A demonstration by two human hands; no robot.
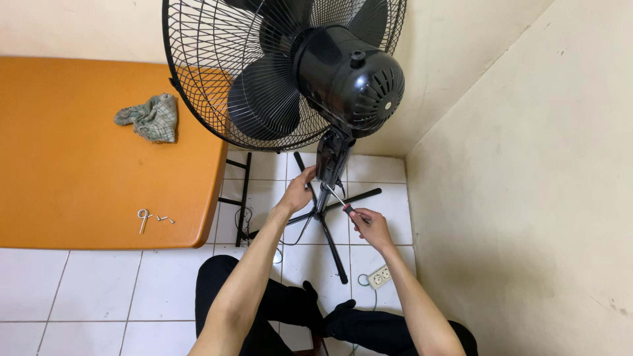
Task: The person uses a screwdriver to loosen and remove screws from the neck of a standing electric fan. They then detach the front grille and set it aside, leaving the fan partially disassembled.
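Black standing fan (316,72) at centre, rising from the floor toward the camera, wire cage and blades up at twelve o'clock, glossy motor housing (353,79) just right of the blades. Below the housing, the control neck (331,158) on top of the pole (322,204), with the crossed base legs (336,247) spread on white tiles. Left hand (298,192) at seven o'clock of the neck, fingers wrapped around the pole just beneath it. Right hand (372,227) at five o'clock of the neck, fingers clenched on the handle of a screwdriver (337,200), shaft angled up toward eleven o'clock with the tip at the neck's lower edge. White power strip (379,277) on the floor at six o'clock of the right hand, cable curling beside it. Orange table (79,178) at nine o'clock, bearing a crumpled checked cloth (150,117) and, near its front edge, a small hook and screws (153,217). Cream walls at twelve and three o'clock. Black trouser legs (283,310) at six o'clock.
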